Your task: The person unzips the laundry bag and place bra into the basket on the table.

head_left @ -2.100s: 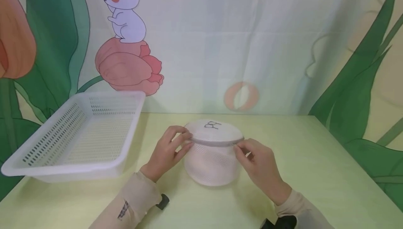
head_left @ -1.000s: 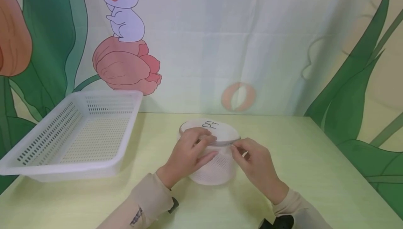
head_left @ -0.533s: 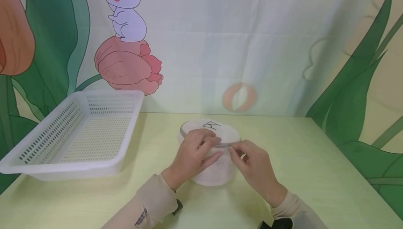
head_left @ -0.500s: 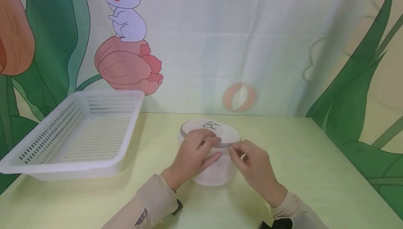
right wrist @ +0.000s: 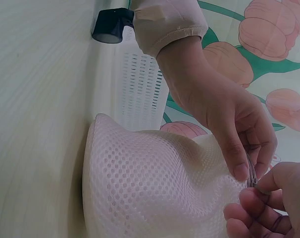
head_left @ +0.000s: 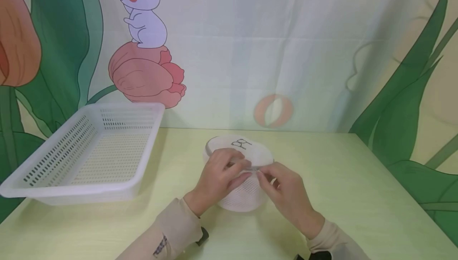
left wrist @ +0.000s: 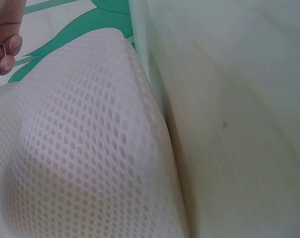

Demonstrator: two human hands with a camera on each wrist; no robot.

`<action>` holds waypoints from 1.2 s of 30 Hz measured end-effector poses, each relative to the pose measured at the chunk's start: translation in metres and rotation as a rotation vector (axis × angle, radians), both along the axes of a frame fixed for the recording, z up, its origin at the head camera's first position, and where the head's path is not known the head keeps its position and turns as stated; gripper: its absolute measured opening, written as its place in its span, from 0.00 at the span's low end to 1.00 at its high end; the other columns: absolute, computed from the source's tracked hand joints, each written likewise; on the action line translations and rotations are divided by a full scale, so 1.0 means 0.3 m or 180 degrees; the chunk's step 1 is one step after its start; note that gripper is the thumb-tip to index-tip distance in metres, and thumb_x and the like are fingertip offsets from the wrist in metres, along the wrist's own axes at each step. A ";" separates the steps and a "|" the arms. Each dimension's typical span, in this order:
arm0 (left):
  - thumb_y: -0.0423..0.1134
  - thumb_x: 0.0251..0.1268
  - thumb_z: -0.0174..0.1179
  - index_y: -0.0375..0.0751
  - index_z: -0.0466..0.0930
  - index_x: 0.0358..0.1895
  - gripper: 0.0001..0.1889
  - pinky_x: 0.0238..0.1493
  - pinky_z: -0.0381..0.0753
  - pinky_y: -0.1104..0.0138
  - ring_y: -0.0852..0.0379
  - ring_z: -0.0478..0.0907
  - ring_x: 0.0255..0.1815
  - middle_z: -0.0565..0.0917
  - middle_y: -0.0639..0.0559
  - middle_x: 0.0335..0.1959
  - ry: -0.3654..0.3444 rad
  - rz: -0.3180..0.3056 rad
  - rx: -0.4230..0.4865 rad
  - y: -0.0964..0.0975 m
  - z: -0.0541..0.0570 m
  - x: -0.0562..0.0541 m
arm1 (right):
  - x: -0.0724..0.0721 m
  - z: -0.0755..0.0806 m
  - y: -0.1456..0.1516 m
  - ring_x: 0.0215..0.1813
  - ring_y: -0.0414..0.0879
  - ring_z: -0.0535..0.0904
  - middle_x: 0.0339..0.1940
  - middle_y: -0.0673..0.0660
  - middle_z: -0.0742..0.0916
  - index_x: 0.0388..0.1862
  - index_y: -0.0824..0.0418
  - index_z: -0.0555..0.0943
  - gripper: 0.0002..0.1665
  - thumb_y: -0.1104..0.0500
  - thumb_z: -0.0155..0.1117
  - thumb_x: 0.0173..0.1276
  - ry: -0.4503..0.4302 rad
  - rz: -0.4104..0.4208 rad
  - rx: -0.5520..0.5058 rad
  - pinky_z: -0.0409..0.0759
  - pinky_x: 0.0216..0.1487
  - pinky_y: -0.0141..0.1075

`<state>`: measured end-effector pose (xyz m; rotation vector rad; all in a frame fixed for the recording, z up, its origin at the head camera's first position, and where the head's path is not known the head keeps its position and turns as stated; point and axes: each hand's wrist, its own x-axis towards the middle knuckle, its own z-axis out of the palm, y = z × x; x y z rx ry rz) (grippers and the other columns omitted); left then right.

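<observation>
A white cylindrical mesh laundry bag stands upright on the table, with black line lettering on its round top. A grey zipper runs round the top edge. My left hand pinches the zippered edge at the front; in the right wrist view its thumb and fingers lie on either side of the zipper. Close to its right, my right hand pinches the zipper pull between thumb and forefinger. The mesh side wall fills much of the left wrist view and sags inward a little.
A white perforated plastic basket stands at the left of the pale yellow-green table. Behind the table hangs a printed cloth with a rabbit, tulips and leaves.
My left hand has moved right, from the left rim of the bag to its front. My right hand has slid a little left along the zipper with the pull.
</observation>
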<state>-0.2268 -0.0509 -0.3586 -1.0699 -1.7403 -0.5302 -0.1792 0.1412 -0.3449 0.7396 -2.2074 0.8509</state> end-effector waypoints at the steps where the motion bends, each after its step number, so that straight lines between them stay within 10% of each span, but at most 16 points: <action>1: 0.43 0.60 0.65 0.44 0.81 0.38 0.09 0.50 0.78 0.61 0.53 0.78 0.44 0.82 0.48 0.39 0.0004 -0.0014 0.0008 -0.002 -0.003 -0.001 | 0.002 -0.001 -0.001 0.28 0.34 0.77 0.25 0.49 0.84 0.31 0.60 0.82 0.02 0.65 0.63 0.64 -0.0013 0.0014 -0.0005 0.74 0.24 0.23; 36: 0.45 0.70 0.56 0.43 0.80 0.37 0.10 0.49 0.77 0.62 0.53 0.77 0.46 0.80 0.49 0.40 -0.0066 -0.0152 -0.0058 -0.038 -0.023 -0.025 | 0.007 -0.009 -0.012 0.27 0.31 0.74 0.24 0.47 0.83 0.28 0.58 0.82 0.06 0.68 0.68 0.58 0.0081 0.0029 0.0012 0.71 0.24 0.18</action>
